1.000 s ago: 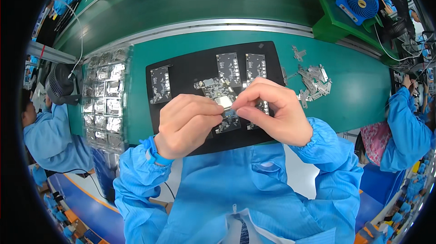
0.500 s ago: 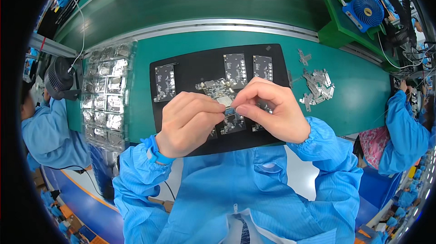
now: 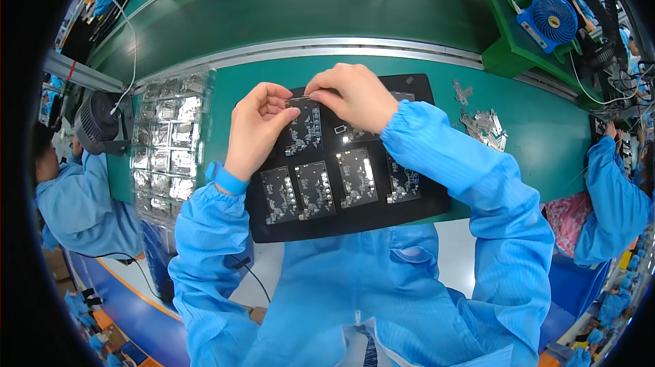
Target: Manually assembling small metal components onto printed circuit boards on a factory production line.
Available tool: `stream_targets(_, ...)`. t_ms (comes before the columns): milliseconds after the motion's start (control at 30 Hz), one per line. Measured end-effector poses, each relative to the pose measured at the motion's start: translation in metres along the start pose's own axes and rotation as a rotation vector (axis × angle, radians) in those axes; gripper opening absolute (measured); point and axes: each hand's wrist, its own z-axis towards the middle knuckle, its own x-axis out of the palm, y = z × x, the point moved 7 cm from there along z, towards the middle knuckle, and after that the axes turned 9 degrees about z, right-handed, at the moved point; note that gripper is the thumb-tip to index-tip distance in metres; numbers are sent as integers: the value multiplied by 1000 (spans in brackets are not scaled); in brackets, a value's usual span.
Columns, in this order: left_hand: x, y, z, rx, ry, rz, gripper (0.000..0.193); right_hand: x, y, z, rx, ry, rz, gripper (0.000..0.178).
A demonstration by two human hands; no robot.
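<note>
Near the far left of a black mat (image 3: 375, 216), both my hands work at the top edge of a dark circuit board (image 3: 302, 131). A thin metal strip (image 3: 298, 99) shows along that edge, between my fingertips. My left hand (image 3: 256, 124) is curled round the board's upper left corner, with the thumb over its face. My right hand (image 3: 355, 97) pinches at the strip's right end with thumb and forefinger; its exact grip is partly hidden. More boards lie in a near row, among them one board (image 3: 278, 193) and another board (image 3: 356, 176).
A clear plastic tray (image 3: 167, 142) of shiny metal parts stands left, beside a black fan (image 3: 99, 120). Right of the mat lies a pile of small metal brackets (image 3: 486, 128). A blue fan (image 3: 549, 22) sits on a green stand at back right. Co-workers sit on both sides.
Both hands have moved away from me and to the left, from the mat's middle to its far left. The silver-and-dark board between them earlier no longer shows there; the near row is uncovered.
</note>
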Motion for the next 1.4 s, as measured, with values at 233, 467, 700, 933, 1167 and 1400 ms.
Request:
stream_targets(233,4,-22,-2,375,-118,712,24,10,-16,6,18,-26,-10,11)
stream_targets(467,24,-51,-7,494,-74,756,22,-100,-8,-45,11,-202,-197,9)
stream_targets(700,74,-58,-5,633,43,846,43,-129,-36,-148,278,-121,-368,9)
stream_targets(933,80,-53,9,520,149,788,43,-129,-39,-173,156,-117,-425,11)
stream_targets(1167,77,-45,18,504,80,761,45,-150,-20,-172,196,-243,-259,8)
stream_targets(1400,69,-46,25,229,169,219,26,-133,-27,-177,224,-18,-341,11)
